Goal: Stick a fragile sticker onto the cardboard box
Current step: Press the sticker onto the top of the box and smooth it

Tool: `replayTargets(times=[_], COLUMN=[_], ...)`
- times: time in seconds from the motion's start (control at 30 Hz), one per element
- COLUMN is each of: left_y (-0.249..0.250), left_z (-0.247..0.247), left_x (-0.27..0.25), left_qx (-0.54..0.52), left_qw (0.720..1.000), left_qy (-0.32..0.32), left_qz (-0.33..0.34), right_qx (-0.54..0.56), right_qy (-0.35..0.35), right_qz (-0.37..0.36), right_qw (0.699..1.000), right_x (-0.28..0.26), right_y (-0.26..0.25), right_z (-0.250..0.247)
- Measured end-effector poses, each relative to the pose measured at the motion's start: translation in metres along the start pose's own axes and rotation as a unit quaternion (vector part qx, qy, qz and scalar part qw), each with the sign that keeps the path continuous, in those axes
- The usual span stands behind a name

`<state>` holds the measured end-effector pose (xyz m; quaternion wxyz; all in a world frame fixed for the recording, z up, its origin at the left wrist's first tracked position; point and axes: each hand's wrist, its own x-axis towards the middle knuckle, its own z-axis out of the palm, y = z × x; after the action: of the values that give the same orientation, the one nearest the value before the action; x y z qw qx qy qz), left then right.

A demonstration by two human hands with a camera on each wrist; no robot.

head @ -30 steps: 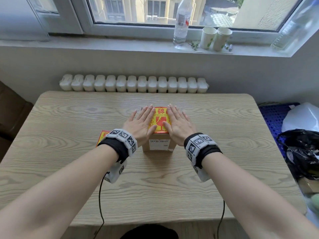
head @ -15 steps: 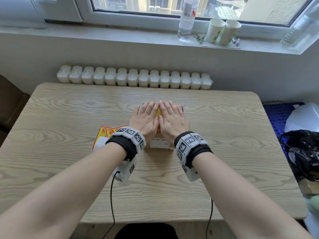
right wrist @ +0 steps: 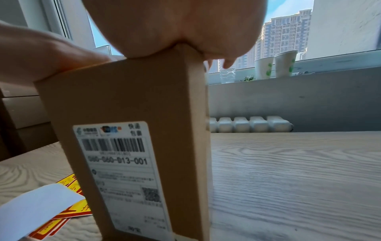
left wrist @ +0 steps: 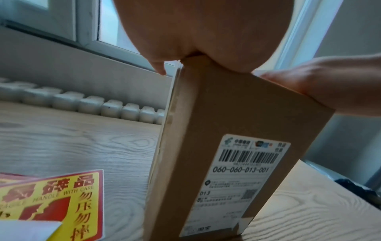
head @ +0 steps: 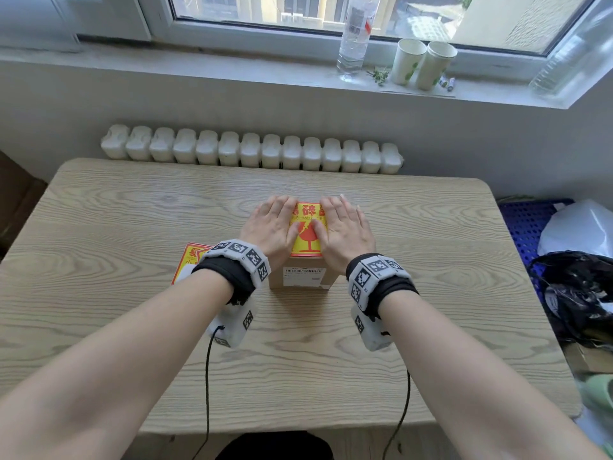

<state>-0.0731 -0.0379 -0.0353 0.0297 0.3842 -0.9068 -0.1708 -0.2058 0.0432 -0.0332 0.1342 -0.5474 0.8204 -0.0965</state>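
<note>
A small cardboard box (head: 303, 277) stands mid-table, a white shipping label (left wrist: 243, 177) on its near face. A yellow-and-red fragile sticker (head: 307, 232) lies on its top. My left hand (head: 273, 224) lies flat over the sticker's left part and my right hand (head: 345, 227) flat over its right part, fingers straight, thumbs pressing near the middle. In the left wrist view my left palm (left wrist: 191, 32) bears on the box (left wrist: 237, 114) top edge. In the right wrist view my right palm (right wrist: 175, 26) presses the box (right wrist: 128, 101) top.
Spare fragile stickers (head: 189, 263) and a white backing strip (right wrist: 37, 210) lie on the wooden table (head: 132, 220) left of the box. A white radiator (head: 252, 151) runs behind the table. A bottle (head: 355, 34) and two paper cups (head: 423, 63) stand on the sill. Bags (head: 580, 287) sit at right.
Half a second ago my hands were together over the middle of the sticker; they have slid apart toward the box's sides, uncovering the sticker's centre. The head view has shifted slightly.
</note>
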Motion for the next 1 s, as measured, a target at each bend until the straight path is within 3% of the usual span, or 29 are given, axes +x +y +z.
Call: replayTargets(times=[0.1,0.37,0.7,0.83,1.0], left_y=[0.000,-0.002,0.009,0.008,-0.002], left_z=[0.001,-0.001,0.016,0.018,0.014], left_x=[0.001,0.003,-0.023,-0.019,-0.025], left_qx=[-0.022,-0.082,0.012,0.013,-0.080], left_qw=[0.999,0.996,0.997,0.999,0.997], left_qy=[0.034,0.011,0.009,0.024,0.006], left_qz=[-0.002,-0.024,-0.072,-0.040,-0.018], right_qx=[0.016,0.111,-0.038,-0.031,0.062], right_qy=[0.020,0.020,0.005,-0.006,0.002], right_qz=[0.015,0.024,0.012,0.014,-0.030], right_qw=[1.000,0.993,0.999,0.999,0.998], right_x=[-0.001,0.004,-0.023,-0.019,-0.027], right_y=[0.004,0.008,-0.020,-0.018,-0.005], right_z=[-0.001,0.002,0.015,0.017,0.005])
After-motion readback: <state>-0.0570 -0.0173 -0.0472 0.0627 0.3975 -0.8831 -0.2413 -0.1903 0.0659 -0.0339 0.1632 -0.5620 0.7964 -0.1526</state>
